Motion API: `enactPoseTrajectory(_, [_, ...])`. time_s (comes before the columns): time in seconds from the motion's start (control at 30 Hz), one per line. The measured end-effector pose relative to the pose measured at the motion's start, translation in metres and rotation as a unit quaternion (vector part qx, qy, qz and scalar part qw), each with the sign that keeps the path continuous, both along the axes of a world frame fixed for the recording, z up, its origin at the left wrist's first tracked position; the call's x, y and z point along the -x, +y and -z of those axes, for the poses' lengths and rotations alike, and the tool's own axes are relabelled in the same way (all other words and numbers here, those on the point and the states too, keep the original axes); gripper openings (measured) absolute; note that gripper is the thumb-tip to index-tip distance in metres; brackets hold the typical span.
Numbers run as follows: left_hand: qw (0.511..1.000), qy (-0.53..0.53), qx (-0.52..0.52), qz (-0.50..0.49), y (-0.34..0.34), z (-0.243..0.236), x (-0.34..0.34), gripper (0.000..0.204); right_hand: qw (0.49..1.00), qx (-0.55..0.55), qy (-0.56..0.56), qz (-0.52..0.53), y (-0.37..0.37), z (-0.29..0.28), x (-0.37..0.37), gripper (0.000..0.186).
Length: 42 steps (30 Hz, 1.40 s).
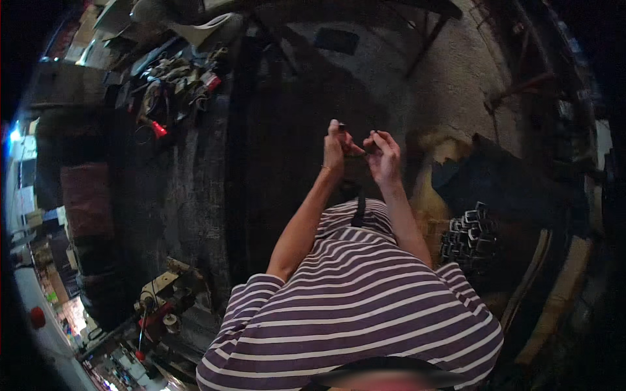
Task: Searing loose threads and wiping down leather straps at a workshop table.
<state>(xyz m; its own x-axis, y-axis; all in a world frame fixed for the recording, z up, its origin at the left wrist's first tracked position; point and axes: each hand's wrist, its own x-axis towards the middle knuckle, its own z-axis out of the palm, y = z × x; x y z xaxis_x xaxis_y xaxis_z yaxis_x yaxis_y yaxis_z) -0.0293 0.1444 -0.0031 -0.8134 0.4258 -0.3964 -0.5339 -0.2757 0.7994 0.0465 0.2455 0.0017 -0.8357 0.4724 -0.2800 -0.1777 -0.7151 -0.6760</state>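
Holding dark stubby piece [342, 128], left grip [334, 151]; right grip [385, 159] curled.

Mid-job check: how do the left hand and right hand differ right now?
The left hand reaches slightly higher in the picture than the right hand. The left hand has a thin band at its wrist; none shows at the right hand's. The left hand points one digit upward, while the right hand's fingers curl inward toward it. Both are ungloved and raised ahead of the striped shirt.
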Motion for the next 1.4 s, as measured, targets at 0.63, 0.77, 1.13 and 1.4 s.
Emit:
enactPoseTrajectory(0.63, [0.997,0.017,0.053,0.049,0.020,0.019,-0.018,0.057,0.999,-0.002,0.007,-0.039,0.032,0.019,-0.022,0.007])
enactPoseTrajectory(0.77, [0.999,-0.002,0.032,0.032,0.025,0.014,-0.023,0.057,0.999,-0.005,0.002,-0.034,0.037,0.029,-0.023,0.007])
enactPoseTrajectory(1.13, [0.998,-0.009,0.051,0.047,0.021,-0.004,-0.025,0.058,0.998,0.012,0.016,-0.057,0.035,0.024,-0.023,0.007])
enactPoseTrajectory(1.4, [0.998,-0.006,-0.012,0.057,0.016,0.006,-0.017,0.059,0.998,0.030,0.004,-0.048,0.028,0.017,-0.018,0.006])
